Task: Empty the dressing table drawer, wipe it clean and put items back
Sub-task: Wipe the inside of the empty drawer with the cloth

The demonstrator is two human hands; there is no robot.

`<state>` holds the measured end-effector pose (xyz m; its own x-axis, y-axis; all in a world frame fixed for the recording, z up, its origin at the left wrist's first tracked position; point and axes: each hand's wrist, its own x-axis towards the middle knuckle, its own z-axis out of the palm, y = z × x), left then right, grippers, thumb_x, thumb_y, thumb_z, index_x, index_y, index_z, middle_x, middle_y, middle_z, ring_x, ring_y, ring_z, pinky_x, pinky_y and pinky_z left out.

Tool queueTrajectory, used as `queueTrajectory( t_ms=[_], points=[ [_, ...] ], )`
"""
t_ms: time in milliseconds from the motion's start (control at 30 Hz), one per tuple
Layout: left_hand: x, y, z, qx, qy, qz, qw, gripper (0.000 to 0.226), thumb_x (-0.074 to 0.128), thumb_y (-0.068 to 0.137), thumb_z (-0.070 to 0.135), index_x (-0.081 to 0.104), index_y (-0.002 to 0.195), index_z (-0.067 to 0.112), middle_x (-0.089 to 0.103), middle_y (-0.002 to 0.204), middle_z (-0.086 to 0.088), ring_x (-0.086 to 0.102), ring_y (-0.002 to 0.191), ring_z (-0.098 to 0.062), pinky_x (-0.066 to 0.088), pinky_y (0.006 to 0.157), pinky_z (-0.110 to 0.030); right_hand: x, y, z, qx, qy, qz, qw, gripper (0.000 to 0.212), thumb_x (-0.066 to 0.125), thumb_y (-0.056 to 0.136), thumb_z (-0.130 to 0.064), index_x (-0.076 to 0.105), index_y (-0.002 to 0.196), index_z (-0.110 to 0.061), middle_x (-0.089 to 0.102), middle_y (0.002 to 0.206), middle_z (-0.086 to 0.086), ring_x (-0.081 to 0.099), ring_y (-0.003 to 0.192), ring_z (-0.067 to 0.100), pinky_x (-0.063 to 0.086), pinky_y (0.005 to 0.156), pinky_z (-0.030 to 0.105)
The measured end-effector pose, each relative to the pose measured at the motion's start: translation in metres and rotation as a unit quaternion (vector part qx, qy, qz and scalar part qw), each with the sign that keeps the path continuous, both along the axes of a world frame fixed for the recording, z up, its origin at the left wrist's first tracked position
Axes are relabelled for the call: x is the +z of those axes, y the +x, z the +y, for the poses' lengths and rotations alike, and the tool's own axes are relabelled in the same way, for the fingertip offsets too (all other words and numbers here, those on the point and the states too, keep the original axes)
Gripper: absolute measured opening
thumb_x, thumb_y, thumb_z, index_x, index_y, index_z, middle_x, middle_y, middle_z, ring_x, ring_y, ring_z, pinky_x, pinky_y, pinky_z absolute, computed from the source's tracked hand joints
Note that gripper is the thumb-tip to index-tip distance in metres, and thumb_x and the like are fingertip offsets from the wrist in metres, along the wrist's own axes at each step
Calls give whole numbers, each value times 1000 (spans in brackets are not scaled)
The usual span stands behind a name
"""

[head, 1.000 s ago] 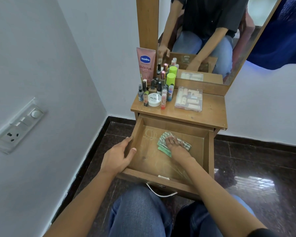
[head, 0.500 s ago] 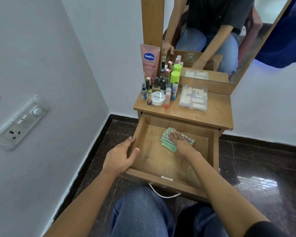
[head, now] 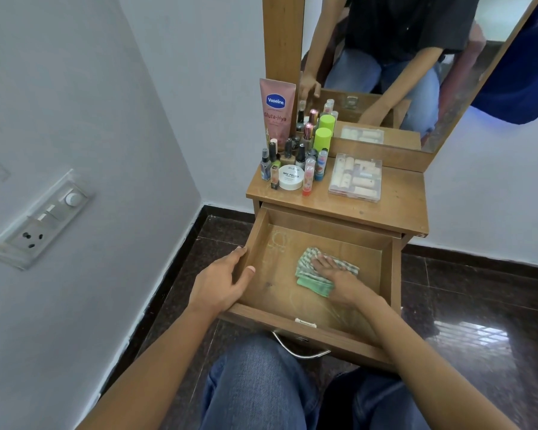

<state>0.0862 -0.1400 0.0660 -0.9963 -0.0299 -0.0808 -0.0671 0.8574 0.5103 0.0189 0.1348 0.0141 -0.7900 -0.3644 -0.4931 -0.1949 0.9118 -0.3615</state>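
The wooden drawer point(head: 385, 346) of the dressing table stands pulled out, holding only a folded green checked cloth point(head: 312, 276) on its floor. My right hand point(head: 339, 276) lies flat on the cloth, pressing it down near the drawer's middle. My left hand point(head: 222, 280) grips the drawer's left wall, thumb inside. On the tabletop point(head: 398, 209) stand a pink Vaseline tube point(head: 275, 110), several small bottles point(head: 292, 156), a white nail polish jar point(head: 291, 177), a green-capped bottle point(head: 322, 138) and a clear plastic box point(head: 354, 177).
A mirror point(head: 385, 57) rises behind the tabletop and reflects my arms. A white wall with a switch and socket plate point(head: 41, 218) is close on the left. Dark glossy floor tiles point(head: 479, 305) surround the table. My jeans-clad knees point(head: 255, 386) sit under the drawer's metal handle point(head: 298, 352).
My right hand with the cloth has shifted slightly across the drawer floor. The camera view has moved a little; my left hand stays on the drawer's left wall.
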Motion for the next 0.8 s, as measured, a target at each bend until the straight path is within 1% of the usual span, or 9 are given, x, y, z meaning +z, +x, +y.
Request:
queueTrajectory(
  t_ms=[100, 200, 267, 400, 533, 667, 800],
  points=[
    [0, 1, 0, -4, -2, -1, 1000, 56, 45, 97, 52, 39, 148, 31, 56, 139, 6, 62, 108, -19, 50, 95, -40, 1, -4, 5, -14, 7, 10, 1000, 90, 45, 85, 9, -7, 152, -20, -13, 159, 0, -11, 147, 17, -6, 118, 36],
    [-1, 0, 0, -4, -2, -3, 1000, 56, 45, 97, 52, 39, 148, 31, 57, 139, 6, 63, 108, -19, 51, 93, -40, 3, -17, -5, -16, 4, 16, 1000, 83, 45, 89, -9, -7, 153, -19, -14, 159, 1, -13, 147, 17, -8, 117, 37],
    [-1, -1, 0, -5, -2, -6, 1000, 57, 43, 96, 55, 38, 149, 32, 56, 140, 7, 63, 109, -19, 52, 94, -40, 5, -28, -17, -13, 7, 13, 1000, 81, 45, 89, -15, -6, 153, -20, -13, 160, 1, -13, 147, 17, -8, 117, 38],
    [-1, -2, 0, -3, -5, -9, 1000, 58, 42, 96, 56, 37, 149, 32, 55, 140, 8, 62, 109, -17, 52, 94, -41, 10, -40, -46, 3, -8, 14, 1000, 78, 41, 90, -14, -4, 153, -21, -12, 160, 0, -13, 147, 16, -10, 116, 38],
    [0, -2, 0, -1, -4, -12, 1000, 58, 42, 96, 56, 38, 149, 32, 57, 139, 7, 63, 106, -19, 52, 94, -41, 8, -29, -61, 35, -16, 36, 999, 75, 39, 93, -14, -6, 153, -20, -13, 159, 0, -15, 146, 15, -13, 115, 36],
    [1, -1, 1, 4, 2, -9, 1000, 58, 44, 96, 55, 39, 148, 31, 57, 138, 6, 63, 108, -19, 51, 94, -39, 6, -8, -52, 87, -31, 43, 995, 72, 38, 96, -20, -6, 153, -20, -12, 159, 0, -14, 146, 14, -11, 116, 36],
    [1, 0, 1, 9, 2, -9, 1000, 57, 44, 96, 54, 39, 148, 31, 58, 137, 5, 64, 107, -19, 52, 93, -39, 3, 9, -22, 128, -23, 30, 991, 73, 38, 97, -25, -10, 151, -23, -17, 156, -5, -17, 144, 11, -13, 113, 32]
  ],
)
